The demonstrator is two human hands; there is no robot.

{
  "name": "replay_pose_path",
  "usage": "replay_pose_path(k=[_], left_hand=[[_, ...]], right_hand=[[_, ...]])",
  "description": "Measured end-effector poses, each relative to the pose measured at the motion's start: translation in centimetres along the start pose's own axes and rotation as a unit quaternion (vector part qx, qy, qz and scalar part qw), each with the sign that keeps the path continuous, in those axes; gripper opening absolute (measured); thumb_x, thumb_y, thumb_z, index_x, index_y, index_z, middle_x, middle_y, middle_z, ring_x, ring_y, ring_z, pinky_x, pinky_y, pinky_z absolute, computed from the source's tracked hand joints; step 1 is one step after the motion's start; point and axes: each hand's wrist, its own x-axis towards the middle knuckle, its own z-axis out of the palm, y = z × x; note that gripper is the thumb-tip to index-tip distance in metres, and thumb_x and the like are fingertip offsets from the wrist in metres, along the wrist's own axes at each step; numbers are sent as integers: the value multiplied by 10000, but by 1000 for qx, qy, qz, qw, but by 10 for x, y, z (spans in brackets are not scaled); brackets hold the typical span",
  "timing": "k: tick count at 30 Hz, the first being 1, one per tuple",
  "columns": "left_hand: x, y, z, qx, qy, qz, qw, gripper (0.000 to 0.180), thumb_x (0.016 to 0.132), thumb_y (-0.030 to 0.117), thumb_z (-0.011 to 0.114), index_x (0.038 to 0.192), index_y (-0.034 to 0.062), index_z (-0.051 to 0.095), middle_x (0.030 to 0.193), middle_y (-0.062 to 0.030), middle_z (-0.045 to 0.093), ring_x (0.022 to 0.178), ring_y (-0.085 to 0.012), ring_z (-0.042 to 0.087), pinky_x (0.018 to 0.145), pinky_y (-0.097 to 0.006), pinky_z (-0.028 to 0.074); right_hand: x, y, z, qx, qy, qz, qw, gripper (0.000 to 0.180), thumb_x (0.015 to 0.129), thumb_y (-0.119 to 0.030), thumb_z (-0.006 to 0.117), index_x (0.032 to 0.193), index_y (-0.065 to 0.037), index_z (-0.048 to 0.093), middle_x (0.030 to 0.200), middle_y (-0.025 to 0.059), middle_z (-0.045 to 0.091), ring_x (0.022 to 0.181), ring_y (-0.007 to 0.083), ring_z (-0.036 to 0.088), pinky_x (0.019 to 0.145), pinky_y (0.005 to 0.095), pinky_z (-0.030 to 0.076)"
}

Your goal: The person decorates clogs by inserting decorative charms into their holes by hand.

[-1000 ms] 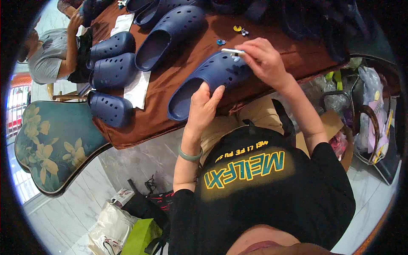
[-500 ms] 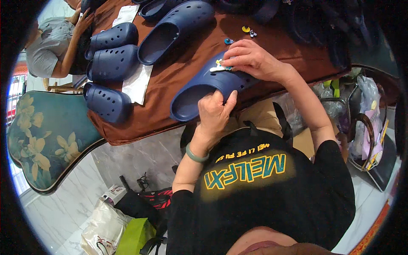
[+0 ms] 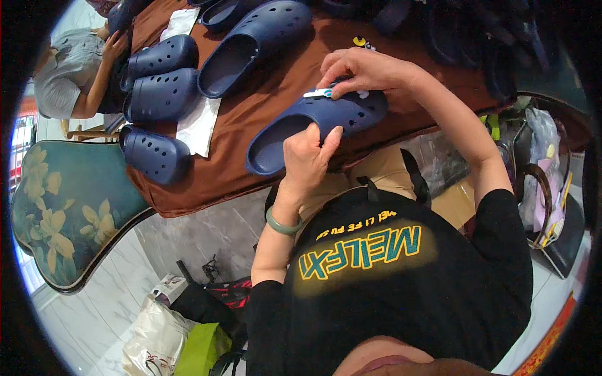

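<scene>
A navy clog [image 3: 276, 141] with a holed upper lies tilted on the brown cloth, its heel opening toward the lower left. My left hand [image 3: 307, 153] is closed on the near rim of that clog, with the thumb raised. Over the upper, the fingertips of my right hand [image 3: 360, 70] pinch a small white and blue shoe charm [image 3: 318, 93]. It rests against the clog's top; whether it sits in a hole I cannot tell. Farther toward the toe shows another small white charm [image 3: 363, 94], partly under my right hand.
Several navy clogs [image 3: 164, 94] stand on the left of the cloth-covered table [image 3: 188, 200], some on white paper [image 3: 199, 128]. A larger clog [image 3: 257, 44] is beyond. A yellow charm [image 3: 359, 41] lies at the back. Another person [image 3: 69, 69] sits far left, beside a floral chair back [image 3: 75, 213].
My right hand has shifted up and slightly left, its fingers now more curled over the charm. The white charm near the toe has come into sight. My left hand still grips the clog.
</scene>
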Motion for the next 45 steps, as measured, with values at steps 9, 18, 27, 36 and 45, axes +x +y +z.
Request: replay_pose_path(k=[9,18,27,36,45], left_hand=[[2,1,4,-41,33,-12,999,356,867,272,642,683,9,490,580,-205,524,532,-392,537,476,-422,404],[0,1,5,-5,35,-14,999,369,867,288,639,672,18,479,574,-202,526,536,-390,540,478,-431,406],[1,5,3,-31,29,-38,998,332,859,295,646,737,1,554,618,-213,559,572,-373,575,515,-403,437],[32,-4,-20,-535,-83,-365,758,235,861,272,633,909,42,651,837,-15,641,691,-96,574,625,-226,421],[12,29,-13,-481,-67,-291,824,334,714,34,604,1043,-19,611,945,-30,631,844,-123,590,806,-257,460]], right_hand=[[8,12,4,121,34,92,988,283,875,-246,638,939,27,673,848,48,656,780,128,592,730,268,475],[-7,-21,1,-245,-15,-76,966,224,872,-170,576,1029,-57,689,998,68,608,1083,225,512,959,440,372],[-4,-8,-3,-90,-14,-20,996,255,886,-214,593,1051,-44,689,973,82,615,937,225,599,805,341,449],[12,4,-4,223,-46,162,960,328,817,-193,670,1086,-5,659,959,72,626,870,134,575,785,244,452],[13,-23,-14,153,-112,203,961,624,577,-146,759,1145,49,592,987,147,668,857,229,643,776,323,502]])
